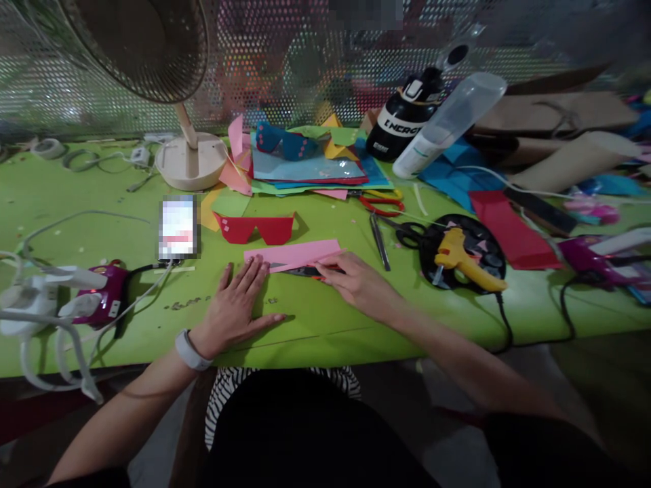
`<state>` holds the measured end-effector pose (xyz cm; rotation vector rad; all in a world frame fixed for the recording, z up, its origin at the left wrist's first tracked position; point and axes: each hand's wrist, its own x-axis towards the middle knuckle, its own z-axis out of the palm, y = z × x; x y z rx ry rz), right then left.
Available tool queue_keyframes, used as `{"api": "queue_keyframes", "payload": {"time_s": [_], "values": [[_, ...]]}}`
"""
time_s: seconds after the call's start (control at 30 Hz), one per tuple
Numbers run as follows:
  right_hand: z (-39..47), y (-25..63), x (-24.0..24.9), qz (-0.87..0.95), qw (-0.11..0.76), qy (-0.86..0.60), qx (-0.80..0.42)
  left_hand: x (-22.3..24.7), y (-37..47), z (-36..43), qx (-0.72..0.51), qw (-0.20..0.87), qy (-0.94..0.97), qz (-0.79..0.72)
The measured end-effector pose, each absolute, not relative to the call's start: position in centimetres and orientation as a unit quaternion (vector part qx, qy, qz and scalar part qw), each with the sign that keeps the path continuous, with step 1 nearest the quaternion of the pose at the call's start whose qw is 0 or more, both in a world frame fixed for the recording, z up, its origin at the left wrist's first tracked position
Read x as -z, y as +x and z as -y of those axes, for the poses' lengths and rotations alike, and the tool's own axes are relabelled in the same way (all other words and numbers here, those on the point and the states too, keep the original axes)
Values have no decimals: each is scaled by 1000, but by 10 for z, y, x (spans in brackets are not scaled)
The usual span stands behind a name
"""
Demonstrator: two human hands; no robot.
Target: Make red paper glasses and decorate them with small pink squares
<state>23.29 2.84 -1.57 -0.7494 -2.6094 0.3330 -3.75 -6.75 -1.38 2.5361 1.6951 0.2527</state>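
My left hand lies flat with fingers spread, its fingertips on the left end of a pink paper strip. My right hand is closed at the strip's lower right edge, around one end of a slim dark tool with orange-red parts. The fingers partly cover that tool, and its exact kind is unclear. Just beyond the strip stand red paper glasses. Right of it lie a thin metal-coloured tool and scissors with a black handle.
A yellow glue gun rests on a black plate. Stacked coloured sheets carry blue paper glasses. A fan, a phone, purple power strips with cables, and a black bottle surround the work area.
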Motion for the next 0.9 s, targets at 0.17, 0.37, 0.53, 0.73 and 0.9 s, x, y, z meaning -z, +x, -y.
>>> {"api": "queue_keyframes", "payload": {"time_s": [0.17, 0.37, 0.53, 0.73, 0.9], "values": [[-24, 236, 18, 937, 186, -276, -105, 15, -38, 67, -82, 41, 826, -556], [-23, 239, 18, 939, 188, -263, -117, 15, -37, 68, -76, 35, 826, -557], [-23, 234, 20, 935, 201, -264, -126, 15, -37, 68, -75, 33, 826, -557], [-20, 231, 20, 936, 200, -256, -133, 16, -37, 68, -78, 40, 825, -559], [-20, 233, 19, 935, 197, -263, -131, 11, -38, 68, -74, 65, 822, -562]]}}
